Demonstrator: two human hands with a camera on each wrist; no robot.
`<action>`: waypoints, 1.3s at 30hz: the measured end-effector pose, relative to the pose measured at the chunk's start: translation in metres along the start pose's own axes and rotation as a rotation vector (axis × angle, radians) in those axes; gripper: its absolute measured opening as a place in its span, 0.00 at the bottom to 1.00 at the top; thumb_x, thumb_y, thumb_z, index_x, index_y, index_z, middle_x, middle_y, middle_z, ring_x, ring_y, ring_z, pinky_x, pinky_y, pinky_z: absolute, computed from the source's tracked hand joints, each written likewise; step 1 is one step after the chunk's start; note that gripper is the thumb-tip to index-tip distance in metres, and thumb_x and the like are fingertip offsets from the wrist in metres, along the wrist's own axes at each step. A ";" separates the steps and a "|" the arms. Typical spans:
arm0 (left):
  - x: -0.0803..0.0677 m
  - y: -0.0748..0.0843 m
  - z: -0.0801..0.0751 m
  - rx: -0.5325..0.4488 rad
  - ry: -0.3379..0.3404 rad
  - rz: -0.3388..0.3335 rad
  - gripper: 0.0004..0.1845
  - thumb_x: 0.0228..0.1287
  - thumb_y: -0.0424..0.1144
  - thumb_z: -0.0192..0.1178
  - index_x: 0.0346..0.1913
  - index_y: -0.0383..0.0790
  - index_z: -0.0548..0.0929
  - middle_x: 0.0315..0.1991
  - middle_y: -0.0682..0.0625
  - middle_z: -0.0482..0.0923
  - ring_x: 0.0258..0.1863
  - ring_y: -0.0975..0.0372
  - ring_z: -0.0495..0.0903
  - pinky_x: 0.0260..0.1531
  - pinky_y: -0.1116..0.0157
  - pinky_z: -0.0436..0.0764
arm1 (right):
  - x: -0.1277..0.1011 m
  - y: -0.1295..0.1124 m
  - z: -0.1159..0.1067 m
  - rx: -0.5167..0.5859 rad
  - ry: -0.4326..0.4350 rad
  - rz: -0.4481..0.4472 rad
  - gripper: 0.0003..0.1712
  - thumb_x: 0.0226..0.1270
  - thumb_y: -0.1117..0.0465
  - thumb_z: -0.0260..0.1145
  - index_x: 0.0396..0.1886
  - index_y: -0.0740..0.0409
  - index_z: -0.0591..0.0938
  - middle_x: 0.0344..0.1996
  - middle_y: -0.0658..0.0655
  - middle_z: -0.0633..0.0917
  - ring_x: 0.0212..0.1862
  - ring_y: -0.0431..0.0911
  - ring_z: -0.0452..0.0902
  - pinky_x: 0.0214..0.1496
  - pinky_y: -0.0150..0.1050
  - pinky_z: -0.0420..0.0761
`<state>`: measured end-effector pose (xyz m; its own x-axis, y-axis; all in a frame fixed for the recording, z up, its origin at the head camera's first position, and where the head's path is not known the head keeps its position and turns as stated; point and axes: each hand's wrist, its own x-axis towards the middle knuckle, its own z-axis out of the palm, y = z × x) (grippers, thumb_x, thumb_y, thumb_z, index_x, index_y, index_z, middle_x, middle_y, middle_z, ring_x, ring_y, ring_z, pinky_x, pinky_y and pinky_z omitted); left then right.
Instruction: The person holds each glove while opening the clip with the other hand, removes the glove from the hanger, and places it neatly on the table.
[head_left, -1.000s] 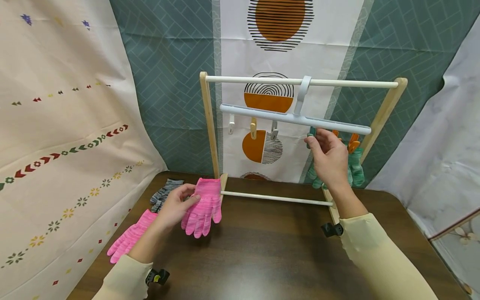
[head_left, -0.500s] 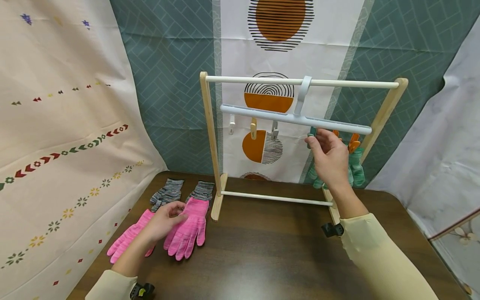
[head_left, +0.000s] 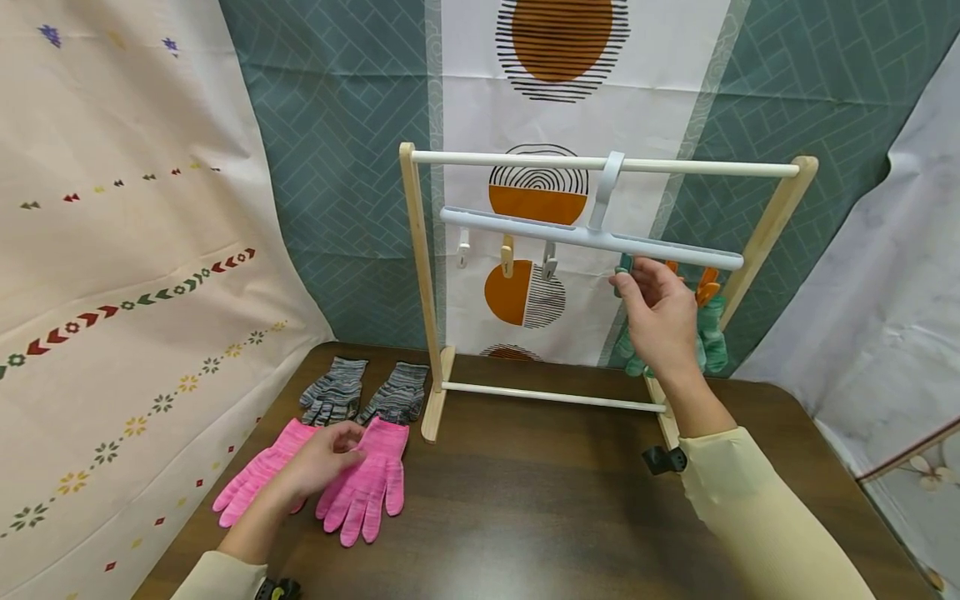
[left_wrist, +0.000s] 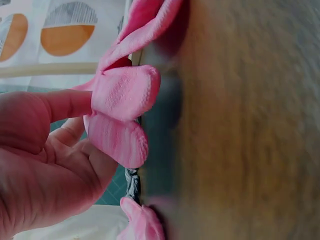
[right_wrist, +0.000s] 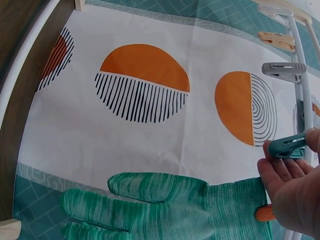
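My left hand [head_left: 321,461] pinches a pink knitted glove [head_left: 367,486] by its side, low over the table at the left. In the left wrist view the glove's fingers [left_wrist: 122,92] curve toward the camera just past my thumb. A second pink glove [head_left: 258,475] lies flat beside it, partly behind my left forearm. My right hand [head_left: 663,312] pinches a teal clothespin [right_wrist: 289,145] under the bar of a pale hanger [head_left: 525,227]. Close below that hand in the right wrist view hangs a green glove [right_wrist: 200,205], with an orange clothespin [right_wrist: 265,213] at its cuff.
Two grey striped gloves [head_left: 337,387] lie at the table's back left. The wooden rack [head_left: 420,267] carries the hanger on its top rail [head_left: 510,158]. White, beige and grey clothespins [head_left: 507,257] dangle at the hanger's left; green gloves [head_left: 714,333] hang at its right.
My left hand has moved left, down and toward me with the pink glove, bringing the second grey glove into view. The right hand has stayed at the teal clothespin.
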<state>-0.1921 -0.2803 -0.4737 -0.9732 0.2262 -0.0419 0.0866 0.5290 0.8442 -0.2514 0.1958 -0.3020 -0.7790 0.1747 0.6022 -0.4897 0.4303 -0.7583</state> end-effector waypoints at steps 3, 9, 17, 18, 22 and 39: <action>-0.001 -0.003 -0.001 0.030 0.013 0.005 0.12 0.71 0.28 0.66 0.55 0.30 0.81 0.43 0.45 0.84 0.43 0.57 0.80 0.39 0.62 0.79 | 0.000 0.001 0.001 0.011 0.003 -0.005 0.25 0.81 0.54 0.66 0.70 0.63 0.79 0.51 0.60 0.90 0.50 0.36 0.83 0.54 0.29 0.80; -0.002 -0.009 -0.002 0.091 0.029 -0.023 0.12 0.69 0.26 0.67 0.52 0.30 0.81 0.37 0.47 0.80 0.36 0.58 0.76 0.35 0.63 0.76 | 0.001 0.003 0.003 0.030 0.002 -0.018 0.25 0.81 0.55 0.66 0.69 0.64 0.79 0.51 0.61 0.90 0.51 0.37 0.83 0.55 0.29 0.80; -0.004 -0.007 -0.003 0.205 0.058 -0.036 0.12 0.65 0.28 0.69 0.49 0.32 0.80 0.30 0.49 0.76 0.30 0.58 0.73 0.31 0.61 0.73 | 0.001 0.002 0.004 0.044 -0.001 -0.026 0.24 0.81 0.56 0.66 0.69 0.65 0.79 0.51 0.63 0.89 0.51 0.36 0.83 0.55 0.29 0.80; -0.004 -0.006 -0.003 0.215 0.064 -0.043 0.13 0.65 0.28 0.70 0.49 0.31 0.80 0.30 0.49 0.76 0.30 0.58 0.74 0.31 0.61 0.74 | 0.001 0.002 0.004 0.046 -0.002 -0.027 0.24 0.81 0.56 0.66 0.69 0.65 0.79 0.51 0.63 0.89 0.51 0.36 0.83 0.55 0.29 0.80; -0.005 -0.003 -0.004 0.234 0.083 -0.079 0.15 0.66 0.29 0.70 0.53 0.31 0.80 0.30 0.48 0.77 0.28 0.58 0.74 0.28 0.61 0.74 | 0.000 0.001 0.004 0.044 -0.005 -0.025 0.25 0.81 0.56 0.66 0.69 0.65 0.79 0.51 0.63 0.89 0.51 0.37 0.83 0.56 0.29 0.80; -0.009 -0.006 -0.012 0.260 0.088 -0.079 0.21 0.67 0.29 0.69 0.60 0.30 0.79 0.29 0.50 0.78 0.26 0.59 0.74 0.26 0.62 0.73 | -0.001 0.000 0.005 0.037 -0.012 -0.003 0.25 0.82 0.56 0.65 0.70 0.63 0.78 0.52 0.62 0.89 0.52 0.38 0.83 0.58 0.30 0.80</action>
<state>-0.1864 -0.2947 -0.4719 -0.9929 0.1100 -0.0455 0.0507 0.7370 0.6740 -0.2529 0.1915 -0.3036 -0.7820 0.1633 0.6016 -0.5060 0.3973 -0.7656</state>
